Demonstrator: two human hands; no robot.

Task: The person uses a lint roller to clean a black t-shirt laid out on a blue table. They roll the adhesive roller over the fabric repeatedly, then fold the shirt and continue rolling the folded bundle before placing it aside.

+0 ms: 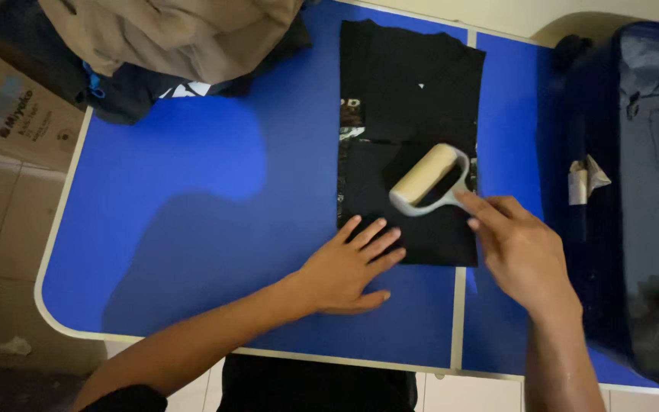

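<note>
- The lint roller [425, 177] is gripped by its handle in the right hand [524, 252], resting on the folded black shirt [409, 137].
- The shirt's near edge is pinned to the blue counter [192, 191] by the left hand [348, 271], fingers spread flat.
- Fabric could be bunched if the pinning pressure is eased.

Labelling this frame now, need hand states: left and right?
Left hand: open, fingers spread flat on the folded black shirt, holding nothing.
Right hand: closed on the handle of the lint roller, which rests on the shirt.
</note>
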